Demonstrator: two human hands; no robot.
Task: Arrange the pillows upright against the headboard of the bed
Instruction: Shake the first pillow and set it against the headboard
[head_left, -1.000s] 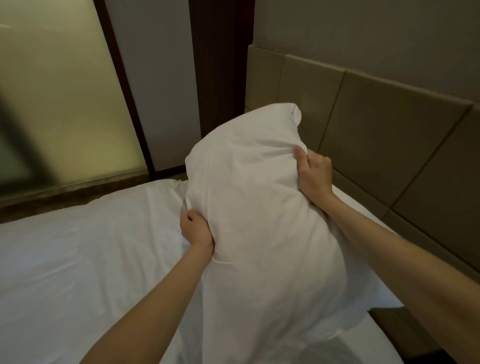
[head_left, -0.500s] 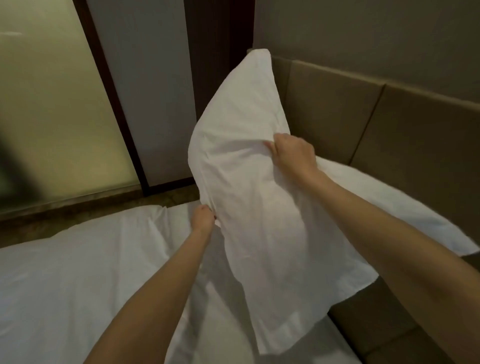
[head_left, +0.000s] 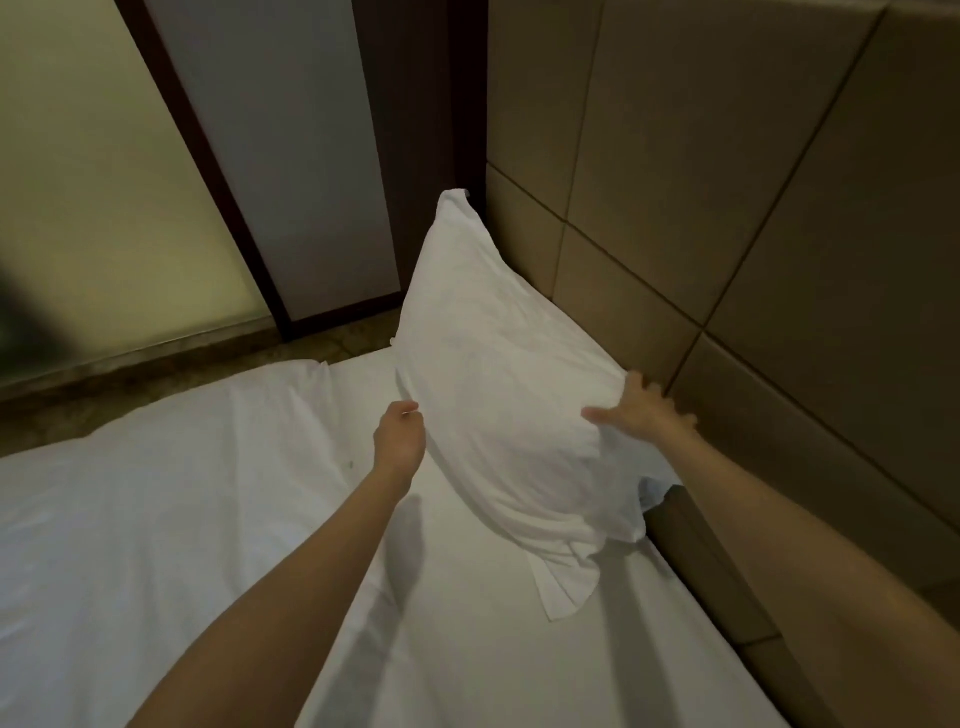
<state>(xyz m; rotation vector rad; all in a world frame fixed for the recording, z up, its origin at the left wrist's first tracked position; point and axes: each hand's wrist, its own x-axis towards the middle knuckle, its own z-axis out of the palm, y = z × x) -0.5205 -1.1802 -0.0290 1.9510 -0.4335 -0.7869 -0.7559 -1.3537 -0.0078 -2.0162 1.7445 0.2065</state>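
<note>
Now rumpled white pillow (head_left: 493, 374) tilted against tan headboard (head_left: 727, 218).

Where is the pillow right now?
The pillow stands tilted at the centre of the head view, leaning on the headboard, between the left hand and right hand.

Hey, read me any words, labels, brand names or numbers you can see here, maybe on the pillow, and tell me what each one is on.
None: no readable text anywhere in this view.
The white pillow, the bed sheet and the padded headboard are all plain, with no tag or print showing.
</note>
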